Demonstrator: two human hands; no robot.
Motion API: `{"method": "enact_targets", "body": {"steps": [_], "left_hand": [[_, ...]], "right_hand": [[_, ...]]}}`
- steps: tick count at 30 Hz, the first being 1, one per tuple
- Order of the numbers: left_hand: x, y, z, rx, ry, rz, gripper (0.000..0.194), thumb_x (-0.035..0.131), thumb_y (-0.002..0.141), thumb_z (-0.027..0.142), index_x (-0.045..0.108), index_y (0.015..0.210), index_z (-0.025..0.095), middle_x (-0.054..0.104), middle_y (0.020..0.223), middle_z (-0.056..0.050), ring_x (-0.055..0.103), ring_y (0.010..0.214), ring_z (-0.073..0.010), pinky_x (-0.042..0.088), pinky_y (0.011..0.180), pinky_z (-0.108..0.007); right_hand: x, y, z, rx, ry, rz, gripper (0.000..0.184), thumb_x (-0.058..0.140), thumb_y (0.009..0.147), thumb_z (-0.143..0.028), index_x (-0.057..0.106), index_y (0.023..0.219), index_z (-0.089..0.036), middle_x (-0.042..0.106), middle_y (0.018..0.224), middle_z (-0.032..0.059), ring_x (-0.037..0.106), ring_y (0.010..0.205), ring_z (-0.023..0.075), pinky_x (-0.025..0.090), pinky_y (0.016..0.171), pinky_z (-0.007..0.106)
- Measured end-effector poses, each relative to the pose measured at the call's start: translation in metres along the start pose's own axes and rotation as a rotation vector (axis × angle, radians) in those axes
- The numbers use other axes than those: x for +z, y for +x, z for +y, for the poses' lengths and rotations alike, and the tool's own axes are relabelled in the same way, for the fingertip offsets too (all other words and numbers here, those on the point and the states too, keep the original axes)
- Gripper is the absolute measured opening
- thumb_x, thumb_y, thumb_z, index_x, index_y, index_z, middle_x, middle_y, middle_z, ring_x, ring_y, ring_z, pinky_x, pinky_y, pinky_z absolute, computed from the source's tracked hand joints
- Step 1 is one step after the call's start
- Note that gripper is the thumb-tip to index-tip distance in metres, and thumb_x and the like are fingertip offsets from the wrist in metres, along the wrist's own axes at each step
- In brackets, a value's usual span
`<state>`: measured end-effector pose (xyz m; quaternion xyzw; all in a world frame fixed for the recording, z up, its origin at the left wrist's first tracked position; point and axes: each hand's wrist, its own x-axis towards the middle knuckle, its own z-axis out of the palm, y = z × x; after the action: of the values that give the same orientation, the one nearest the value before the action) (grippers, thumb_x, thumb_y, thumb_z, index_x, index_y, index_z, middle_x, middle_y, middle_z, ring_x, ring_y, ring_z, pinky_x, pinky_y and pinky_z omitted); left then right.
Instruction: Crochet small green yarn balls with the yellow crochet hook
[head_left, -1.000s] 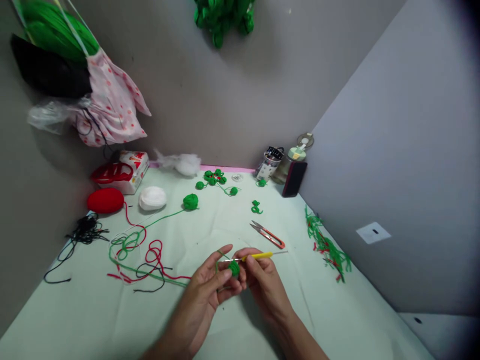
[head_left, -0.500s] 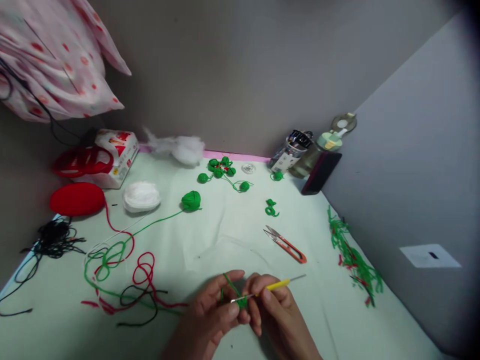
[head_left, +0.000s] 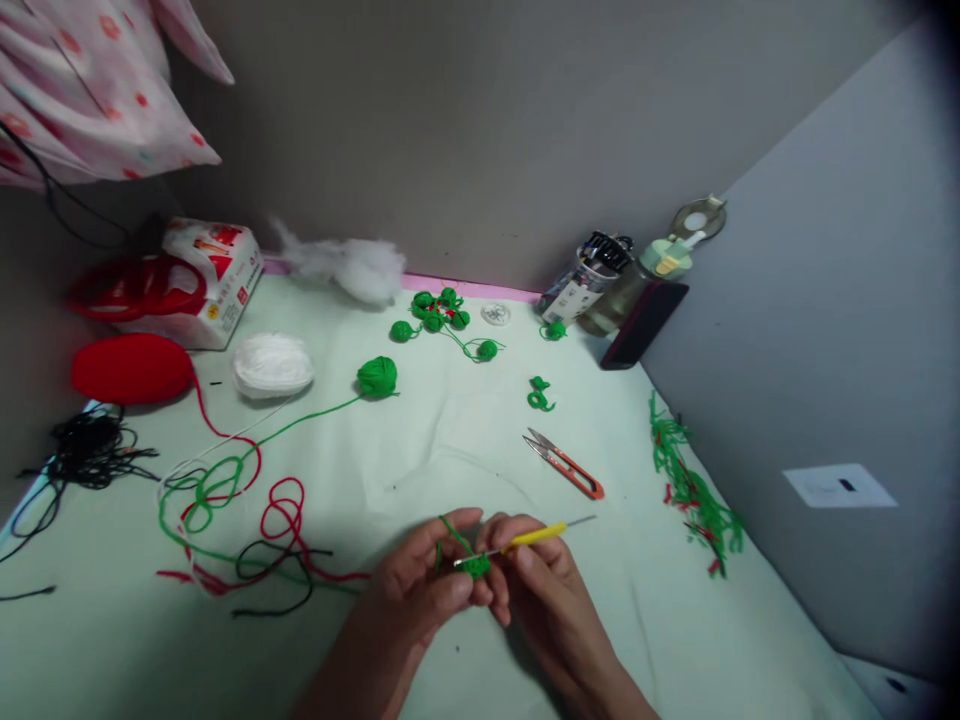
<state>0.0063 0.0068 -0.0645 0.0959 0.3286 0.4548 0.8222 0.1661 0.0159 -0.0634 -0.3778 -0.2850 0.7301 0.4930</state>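
Observation:
My left hand (head_left: 420, 590) pinches a small green crochet piece (head_left: 475, 566), with green yarn looped over its forefinger. My right hand (head_left: 536, 580) grips a yellow-handled crochet hook (head_left: 532, 537), whose metal tip is in the green piece. Both hands are closed, low in the middle of the pale green table cover (head_left: 420, 450). The green strand trails left across the cover to a small green yarn ball (head_left: 376, 377).
Orange thread snips (head_left: 566, 463) lie just beyond my hands. Red yarn ball (head_left: 131, 368), white yarn ball (head_left: 272, 365), black yarn tangle (head_left: 82, 450) and loose red and green strands (head_left: 247, 510) lie left. Small green crocheted balls (head_left: 439, 320), jar (head_left: 581, 285) and phone (head_left: 637, 325) stand at the back; yarn scraps (head_left: 694, 490) right.
The view dipped lower and slightly left, then rose a little. My hands kept working the hook in the green piece, the hook tip turning a little.

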Motion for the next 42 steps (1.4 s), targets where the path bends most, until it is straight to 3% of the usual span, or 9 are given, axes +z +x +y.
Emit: {"method": "enact_targets", "body": {"steps": [6,13,15,20,24,27,30,37,42], "left_hand": [[0.010,-0.012,0.001,0.019,0.040,0.042,0.037,0.090,0.077,0.022,0.083,0.114,0.019,0.078,0.088,-0.005,0.069,0.077,-0.0182,0.053,0.085,-0.037],[0.024,-0.024,-0.003,0.159,0.148,-0.012,0.039,0.088,0.077,0.024,0.080,0.116,0.021,0.078,0.083,-0.002,0.070,0.083,-0.0182,0.049,0.091,-0.035],[0.026,-0.029,-0.005,0.189,0.178,-0.018,0.042,0.088,0.077,0.026,0.080,0.118,0.021,0.077,0.085,-0.002,0.069,0.081,-0.0174,0.050,0.084,-0.032],[0.032,-0.053,-0.002,0.140,0.245,-0.013,0.045,0.087,0.081,0.028,0.078,0.125,0.022,0.070,0.090,0.000,0.053,0.053,-0.0063,0.044,0.056,-0.025],[0.051,-0.074,0.015,0.118,0.216,0.001,0.039,0.085,0.084,0.024,0.078,0.123,0.025,0.070,0.101,-0.001,0.065,0.067,-0.0104,0.057,0.076,-0.031],[0.067,-0.078,0.029,0.169,0.219,-0.070,0.037,0.085,0.086,0.024,0.078,0.122,0.024,0.071,0.098,-0.002,0.069,0.077,-0.0134,0.058,0.084,-0.031],[0.078,-0.072,0.039,0.214,0.223,-0.120,0.037,0.084,0.087,0.025,0.078,0.123,0.024,0.071,0.092,0.000,0.067,0.073,-0.0116,0.058,0.085,-0.031],[0.082,-0.050,0.049,0.234,0.204,-0.163,0.033,0.083,0.085,0.020,0.080,0.118,0.018,0.068,0.078,0.001,0.059,0.063,-0.0085,0.057,0.069,-0.024],[0.077,-0.043,0.052,0.214,0.201,-0.155,0.032,0.084,0.084,0.019,0.080,0.116,0.018,0.064,0.077,0.003,0.056,0.056,-0.0062,0.057,0.062,-0.024]], "right_hand": [[-0.001,-0.009,-0.004,-0.146,-0.176,0.054,0.018,0.079,0.092,-0.041,0.083,0.096,-0.024,0.065,0.069,-0.0006,0.060,0.054,0.0109,0.047,0.056,0.025],[0.004,-0.026,-0.012,-0.348,-0.333,-0.025,0.015,0.072,0.098,-0.035,0.084,0.101,-0.028,0.073,0.092,0.0035,0.067,0.067,0.0112,0.056,0.065,0.025],[0.009,-0.034,-0.020,-0.351,-0.345,-0.059,0.014,0.071,0.099,-0.034,0.084,0.100,-0.028,0.074,0.095,0.0042,0.068,0.071,0.0115,0.057,0.067,0.024],[0.026,-0.059,-0.049,-0.327,-0.449,-0.100,0.014,0.070,0.100,-0.030,0.085,0.100,-0.028,0.075,0.098,0.0041,0.070,0.076,0.0120,0.059,0.070,0.024],[0.041,-0.065,-0.063,-0.413,-0.507,-0.108,0.014,0.071,0.100,-0.030,0.085,0.102,-0.029,0.075,0.098,0.0035,0.070,0.075,0.0118,0.060,0.071,0.024],[0.048,-0.058,-0.065,-0.541,-0.481,-0.095,0.014,0.071,0.100,-0.032,0.085,0.103,-0.031,0.076,0.099,0.0029,0.069,0.076,0.0116,0.059,0.073,0.024],[0.052,-0.047,-0.064,-0.608,-0.415,-0.075,0.013,0.072,0.100,-0.033,0.085,0.102,-0.031,0.076,0.098,0.0025,0.069,0.080,0.0125,0.058,0.075,0.025],[0.060,-0.028,-0.068,-0.462,-0.098,-0.012,0.019,0.079,0.093,-0.041,0.082,0.089,-0.023,0.069,0.081,0.0011,0.061,0.063,0.0101,0.053,0.061,0.023],[0.058,-0.020,-0.067,-0.468,-0.082,0.000,0.023,0.071,0.098,-0.041,0.077,0.088,-0.021,0.073,0.086,0.0015,0.062,0.060,0.0086,0.052,0.063,0.024]]}}
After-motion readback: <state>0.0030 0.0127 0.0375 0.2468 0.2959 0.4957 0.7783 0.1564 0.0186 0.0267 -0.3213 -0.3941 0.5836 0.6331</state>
